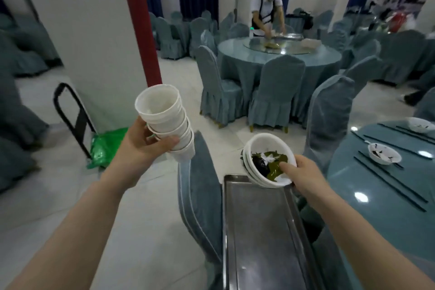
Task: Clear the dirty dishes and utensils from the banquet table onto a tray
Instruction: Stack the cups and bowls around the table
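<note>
My left hand [141, 150] grips a tilted stack of white cups [164, 122], held up over the floor left of the tray. My right hand [303, 176] holds a stack of white bowls [261, 148], thumb inside the top bowl, which contains green and dark food scraps. The bowls hang just above the far end of a long steel tray [259, 231] resting on a covered chair. On the banquet table [376, 207] at right lie a dirty spoon dish [384, 154], a small bowl [420, 125] and several black chopsticks [390, 183].
Blue-covered chairs [200, 186] flank the tray. A black hand cart with a green bag [106, 146] stands at left by a white pillar. Farther back, a person [266, 14] works at another round table [277, 54] ringed by chairs.
</note>
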### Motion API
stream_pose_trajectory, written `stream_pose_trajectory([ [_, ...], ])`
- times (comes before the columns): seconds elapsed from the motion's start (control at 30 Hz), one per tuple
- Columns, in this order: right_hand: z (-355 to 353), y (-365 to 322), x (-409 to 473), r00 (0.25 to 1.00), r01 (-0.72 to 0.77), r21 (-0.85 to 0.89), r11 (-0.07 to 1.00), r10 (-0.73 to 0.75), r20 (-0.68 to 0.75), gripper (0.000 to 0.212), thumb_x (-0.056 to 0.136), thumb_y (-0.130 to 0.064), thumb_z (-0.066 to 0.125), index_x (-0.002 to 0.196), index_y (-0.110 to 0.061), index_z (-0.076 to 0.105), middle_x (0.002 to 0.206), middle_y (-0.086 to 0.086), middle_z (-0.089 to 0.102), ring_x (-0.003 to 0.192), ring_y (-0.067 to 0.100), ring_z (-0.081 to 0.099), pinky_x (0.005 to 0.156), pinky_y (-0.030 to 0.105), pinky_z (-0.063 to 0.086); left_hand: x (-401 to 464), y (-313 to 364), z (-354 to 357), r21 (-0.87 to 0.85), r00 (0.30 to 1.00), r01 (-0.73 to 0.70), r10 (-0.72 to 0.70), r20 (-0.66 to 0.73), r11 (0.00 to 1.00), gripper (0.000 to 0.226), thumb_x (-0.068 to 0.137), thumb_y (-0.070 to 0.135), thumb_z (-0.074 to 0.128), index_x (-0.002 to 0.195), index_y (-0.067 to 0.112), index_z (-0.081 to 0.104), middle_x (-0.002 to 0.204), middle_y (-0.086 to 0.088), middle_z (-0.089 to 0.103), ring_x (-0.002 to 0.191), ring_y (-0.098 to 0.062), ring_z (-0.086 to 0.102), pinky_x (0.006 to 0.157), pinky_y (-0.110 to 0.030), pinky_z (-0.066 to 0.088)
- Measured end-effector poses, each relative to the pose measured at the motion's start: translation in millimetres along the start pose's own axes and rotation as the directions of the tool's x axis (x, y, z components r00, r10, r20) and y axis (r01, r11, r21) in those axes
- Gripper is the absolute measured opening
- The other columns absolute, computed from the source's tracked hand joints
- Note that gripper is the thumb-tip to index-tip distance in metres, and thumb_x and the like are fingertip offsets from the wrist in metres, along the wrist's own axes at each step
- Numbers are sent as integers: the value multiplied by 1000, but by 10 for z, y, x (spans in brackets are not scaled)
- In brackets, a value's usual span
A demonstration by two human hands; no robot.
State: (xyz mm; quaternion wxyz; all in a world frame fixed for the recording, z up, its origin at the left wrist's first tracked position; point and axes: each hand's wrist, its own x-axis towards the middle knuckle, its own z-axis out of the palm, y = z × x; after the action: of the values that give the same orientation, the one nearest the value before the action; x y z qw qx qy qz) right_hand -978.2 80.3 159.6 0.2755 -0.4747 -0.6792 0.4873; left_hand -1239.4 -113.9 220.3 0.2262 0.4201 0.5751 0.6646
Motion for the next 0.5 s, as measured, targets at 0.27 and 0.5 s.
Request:
stream_pose_trajectory([
  [0.27,1597,-667,-161,975,-19,9,1000,16,220,7,91,-26,58,90,-30,63,78,4,73,68,22,70,64,42,60,-517,-75,-1732,23,964,120,-111,-243,992,53,59,35,76,107,41,55,92,14,70,89,-9,67,76,-33,58],
  [0.5,2683,-1056,95,921,11,-66,998,15,389,13,94,-26,53,96,-19,62,50,2,60,35,8,44,33,19,32,-778,-318,-2783,-5,888,181,-165,-430,984,47,61,37,76,102,49,54,103,8,68,96,-11,67,71,-28,56],
])
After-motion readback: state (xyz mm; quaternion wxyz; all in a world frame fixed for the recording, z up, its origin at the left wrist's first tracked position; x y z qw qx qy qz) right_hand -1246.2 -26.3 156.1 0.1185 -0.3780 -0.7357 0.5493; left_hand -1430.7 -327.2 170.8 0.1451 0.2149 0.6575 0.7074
